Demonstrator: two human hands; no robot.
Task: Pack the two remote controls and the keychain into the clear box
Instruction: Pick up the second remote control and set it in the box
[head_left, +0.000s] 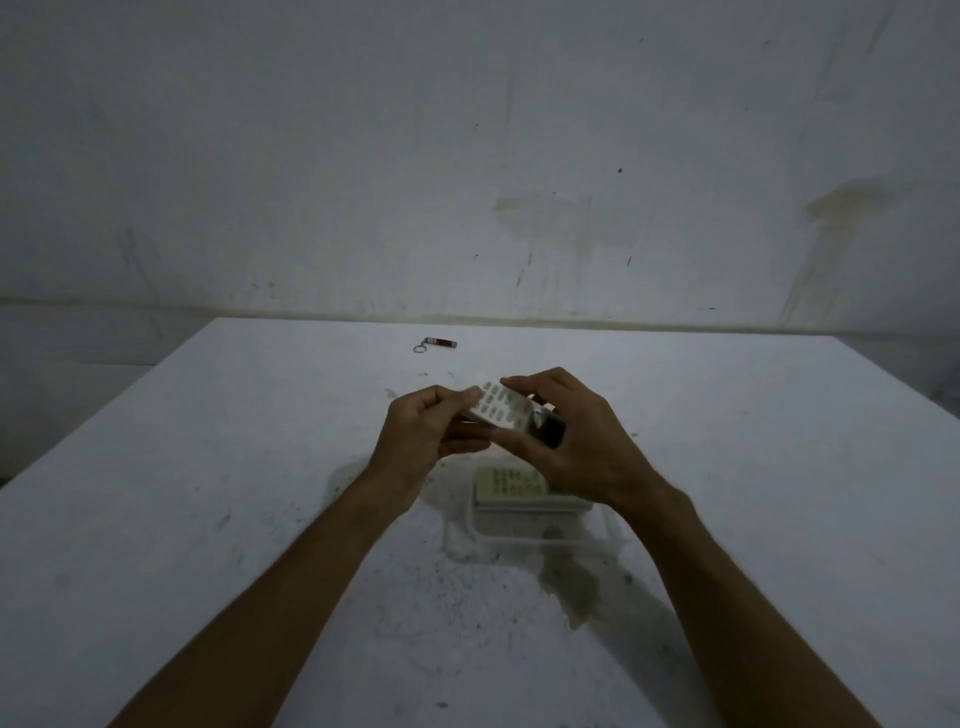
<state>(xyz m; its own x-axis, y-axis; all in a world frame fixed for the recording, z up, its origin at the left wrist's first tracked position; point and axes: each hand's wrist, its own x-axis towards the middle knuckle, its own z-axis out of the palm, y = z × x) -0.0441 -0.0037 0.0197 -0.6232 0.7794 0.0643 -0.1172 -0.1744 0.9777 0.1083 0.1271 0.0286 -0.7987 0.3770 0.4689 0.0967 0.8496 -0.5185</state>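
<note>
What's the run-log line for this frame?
stage: second remote in transit | left hand + right hand: holding white remote over clear box | first remote: in box | keychain: far table, untouched

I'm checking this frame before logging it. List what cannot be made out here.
- Held remote, head view: its right end is covered by the right hand; the left hand hides its left end.
- Second remote in the clear box: right part hidden behind the right wrist; button labels blurred.
- Clear box: its far rim is hidden under the hands, and its outline is faint in dim light.
- Keychain on the table: too small for detail.
</note>
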